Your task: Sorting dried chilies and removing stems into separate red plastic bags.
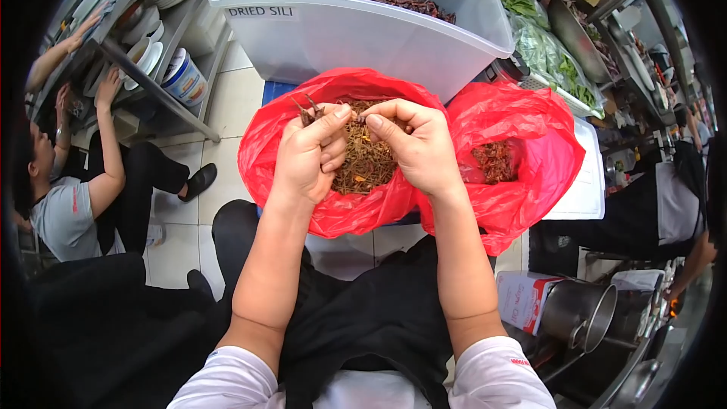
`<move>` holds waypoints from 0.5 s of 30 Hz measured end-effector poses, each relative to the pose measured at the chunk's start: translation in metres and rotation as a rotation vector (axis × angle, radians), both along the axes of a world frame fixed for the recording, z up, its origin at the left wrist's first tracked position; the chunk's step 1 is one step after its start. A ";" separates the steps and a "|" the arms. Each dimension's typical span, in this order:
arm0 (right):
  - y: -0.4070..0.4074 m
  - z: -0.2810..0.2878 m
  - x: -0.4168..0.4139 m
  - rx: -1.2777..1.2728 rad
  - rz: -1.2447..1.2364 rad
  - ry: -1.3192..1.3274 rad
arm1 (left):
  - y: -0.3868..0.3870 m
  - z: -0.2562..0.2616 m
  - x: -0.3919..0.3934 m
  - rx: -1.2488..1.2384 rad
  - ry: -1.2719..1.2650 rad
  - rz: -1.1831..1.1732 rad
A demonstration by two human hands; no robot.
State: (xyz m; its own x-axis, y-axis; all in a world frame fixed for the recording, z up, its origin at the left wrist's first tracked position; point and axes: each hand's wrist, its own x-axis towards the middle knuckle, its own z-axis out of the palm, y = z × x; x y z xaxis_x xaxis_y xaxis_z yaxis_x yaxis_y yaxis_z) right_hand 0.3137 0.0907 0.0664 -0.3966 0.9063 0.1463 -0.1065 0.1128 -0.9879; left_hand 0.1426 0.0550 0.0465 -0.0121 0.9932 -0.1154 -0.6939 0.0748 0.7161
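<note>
My left hand [312, 145] holds a few dark dried chilies [309, 113], their stems sticking up past the fingers. Close beside it, my right hand [419, 145] pinches a small piece of dried chili [360, 119] at the fingertips, and the two thumbs almost meet. Both hands are above a red plastic bag [261, 153] filled with loose stems [363, 162]. To the right, a second red plastic bag [551, 147] lies open with reddish dried chili pieces [495, 160] inside. Behind them stands a large translucent plastic bin [363, 34] with whole dried chilies [380, 0] in it.
A person [74, 193] crouches at the left by a metal shelf [153, 82] with plates and a white-and-blue tub [184, 76]. Bagged green leaves [545, 51] lie at the upper right. A white lid [579, 176], a steel pot [576, 315] and a printed carton [522, 298] are on my right.
</note>
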 end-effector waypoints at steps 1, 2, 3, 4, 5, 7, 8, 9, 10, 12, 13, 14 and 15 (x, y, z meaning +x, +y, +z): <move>-0.001 0.003 0.000 -0.027 0.019 0.018 | 0.001 -0.004 0.000 -0.010 -0.178 -0.108; -0.001 0.001 -0.002 -0.028 0.021 0.019 | 0.001 -0.006 0.000 -0.021 -0.301 -0.171; 0.000 -0.004 -0.003 -0.039 0.035 0.053 | 0.002 -0.007 0.002 -0.022 -0.303 -0.174; 0.001 -0.006 -0.003 -0.051 0.049 0.088 | 0.003 -0.007 0.003 -0.064 -0.408 -0.210; 0.002 -0.005 -0.001 -0.051 0.047 0.087 | 0.003 -0.008 0.004 -0.106 -0.513 -0.246; 0.005 -0.003 0.003 -0.248 -0.008 0.153 | 0.003 -0.007 -0.001 -0.045 -0.517 -0.245; 0.009 -0.006 0.009 -0.333 0.011 0.222 | 0.002 -0.006 -0.004 0.017 -0.522 -0.245; 0.014 -0.008 0.015 -0.332 0.008 0.221 | 0.002 -0.002 -0.003 0.017 -0.524 -0.248; 0.019 -0.009 0.020 -0.423 0.060 0.406 | 0.000 0.007 -0.002 0.011 -0.163 -0.155; 0.019 -0.008 0.018 -0.587 0.068 0.691 | -0.002 0.014 -0.001 0.005 0.200 -0.059; 0.018 -0.006 0.016 -0.587 0.068 0.692 | -0.002 0.015 0.000 0.022 0.331 -0.045; 0.018 -0.004 0.015 -0.638 0.106 0.704 | -0.002 0.016 0.000 0.040 0.461 -0.032; 0.017 -0.003 0.014 -0.687 0.143 0.716 | -0.003 0.017 0.001 0.058 0.592 -0.021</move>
State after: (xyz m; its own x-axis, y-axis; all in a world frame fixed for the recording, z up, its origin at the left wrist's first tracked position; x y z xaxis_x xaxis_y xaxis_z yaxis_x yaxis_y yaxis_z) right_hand 0.3281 0.1080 0.0633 -0.5314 0.8348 -0.1441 -0.6695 -0.5181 -0.5323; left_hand 0.1434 0.0520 0.0637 -0.0382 0.9985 -0.0402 -0.1745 0.0329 0.9841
